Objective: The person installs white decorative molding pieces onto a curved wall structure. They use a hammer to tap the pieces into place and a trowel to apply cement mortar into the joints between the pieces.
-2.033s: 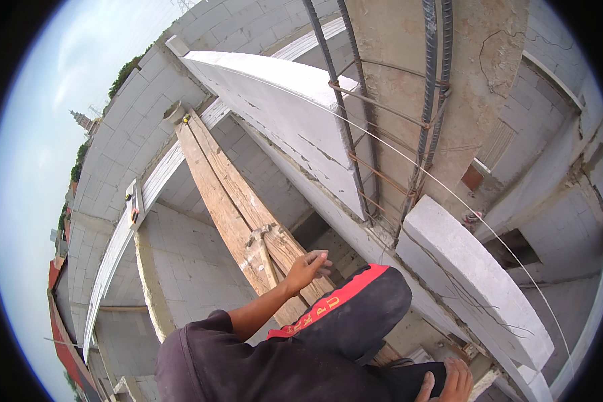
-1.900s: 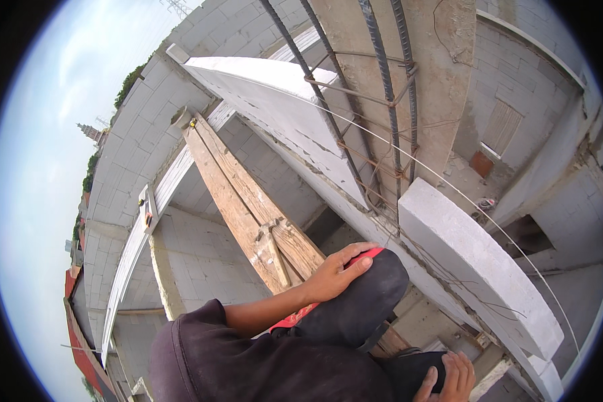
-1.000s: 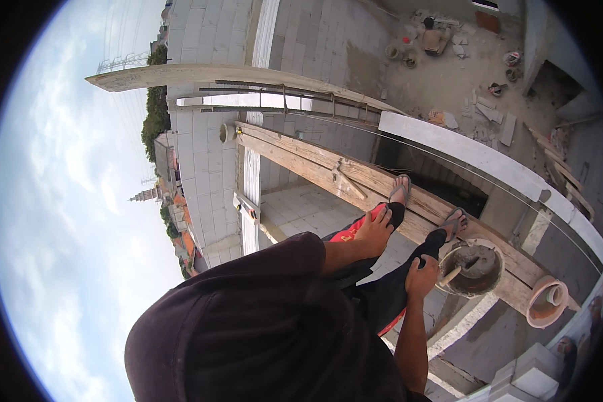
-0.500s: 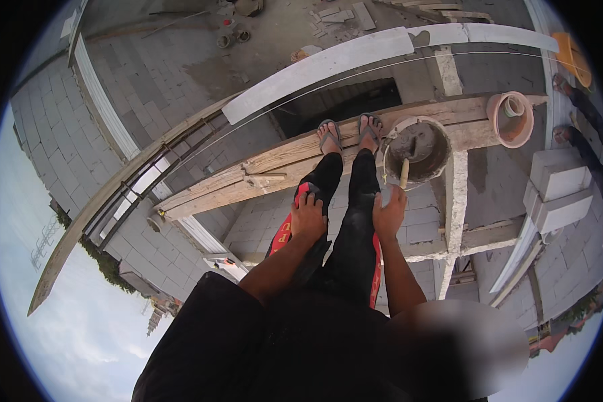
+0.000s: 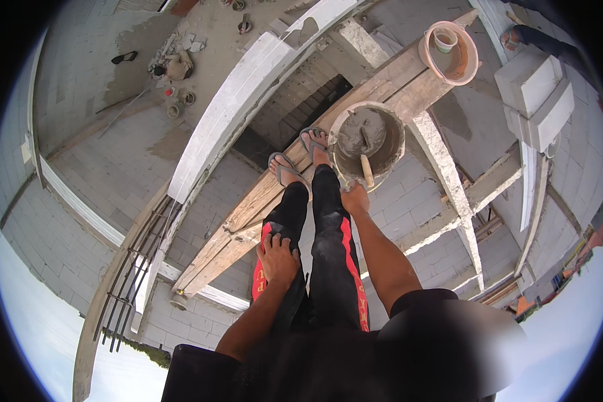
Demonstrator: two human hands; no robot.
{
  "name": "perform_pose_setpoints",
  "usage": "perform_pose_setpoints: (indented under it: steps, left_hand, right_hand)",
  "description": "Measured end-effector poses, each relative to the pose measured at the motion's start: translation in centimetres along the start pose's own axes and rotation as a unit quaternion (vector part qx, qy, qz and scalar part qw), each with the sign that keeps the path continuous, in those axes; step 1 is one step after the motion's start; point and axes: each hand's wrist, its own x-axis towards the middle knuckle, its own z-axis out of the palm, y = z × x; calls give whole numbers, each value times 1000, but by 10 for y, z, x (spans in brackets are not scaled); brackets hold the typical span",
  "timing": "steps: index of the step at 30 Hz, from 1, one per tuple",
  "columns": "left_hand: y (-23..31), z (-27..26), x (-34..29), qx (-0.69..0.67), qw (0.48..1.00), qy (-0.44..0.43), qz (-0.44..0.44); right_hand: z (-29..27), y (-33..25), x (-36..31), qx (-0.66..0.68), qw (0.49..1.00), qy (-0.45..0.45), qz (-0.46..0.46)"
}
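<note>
My left hand rests on my left knee, fingers spread over the black and red trousers, holding nothing. My right hand is at the near edge of a mortar bucket, its fingers curled at the thin yellowish bucket handle. Grey mortar partly fills the bucket. A trowel stands in it, its blade in the mortar and its wooden grip leaning over the near rim, just beside my right hand. The bucket sits on wooden planks next to my sandalled feet.
Farther along the planks stands an orange-pink bucket with a smaller pot inside. Pale blocks are stacked at the right, near another person's leg. A white beam and protruding rebar run on the left. The floor lies far below.
My view has turned, so the planks slant more steeply. My right hand has gone from beside the trowel grip to the bucket's near edge. The left hand stays on the knee.
</note>
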Motion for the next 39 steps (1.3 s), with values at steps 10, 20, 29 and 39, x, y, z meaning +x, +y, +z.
perform_pose_setpoints:
  steps: [10, 20, 29, 39]
  left_hand:
    - [-2, -8, 9, 42, 998, -3, 42]
    - [-16, -23, 17, 20, 998, -2, 53]
    - [-22, -13, 19, 15, 995, 41, 86]
    - [-25, -17, 18, 51, 992, 54, 99]
  right_hand:
    - [-10, -8, -1, -81, 995, -39, -50]
    - [-212, -17, 4, -99, 983, -24, -151]
    - [-312, -9, -18, -59, 976, 91, -186]
    - [-281, 3, 61, -57, 986, 101, -122]
